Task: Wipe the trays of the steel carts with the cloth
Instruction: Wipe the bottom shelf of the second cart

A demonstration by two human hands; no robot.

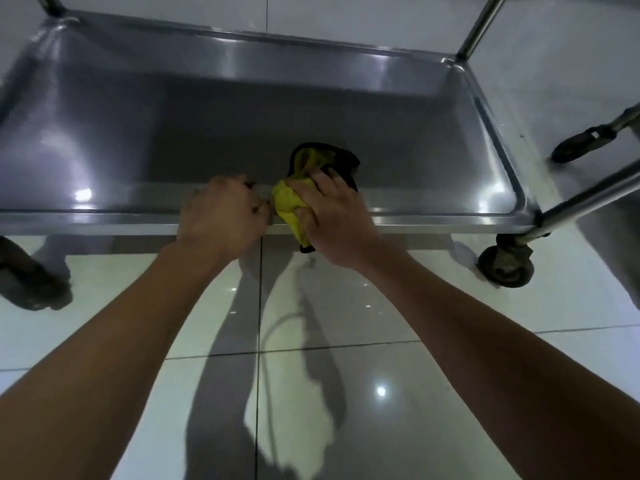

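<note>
Counting first: one shallow stainless-steel cart tray (pixel 104 109), one bunched yellow cloth with a black edge (pixel 291 202), two bare hands at work. Right hand (pixel 332 216) grips that cloth, fingers curled over the top and thumb tucked into the yellow folds, holding it against the tray's near rim. Just beside it, the left hand (pixel 221 213) sits on the same rim with fingers curled over the edge; whether they also pinch the cloth's corner, I cannot tell. Beyond the right hand's fingertips the cloth spills onto the tray floor, its black border showing; below the palm a tail hangs over the rim toward the glossy white floor tiles (pixel 398 323). Off to the right of the right hand, one dark caster wheel (pixel 505 268) stands under the tray's corner, and farther right a second cart's wheel (pixel 575 143) shows. Left of the left hand, another dark wheel (pixel 31 285), blurred. Two upright steel posts (pixel 479 26) rise from the far corners. Tray surface looks smooth, grey, glare-streaked.
</note>
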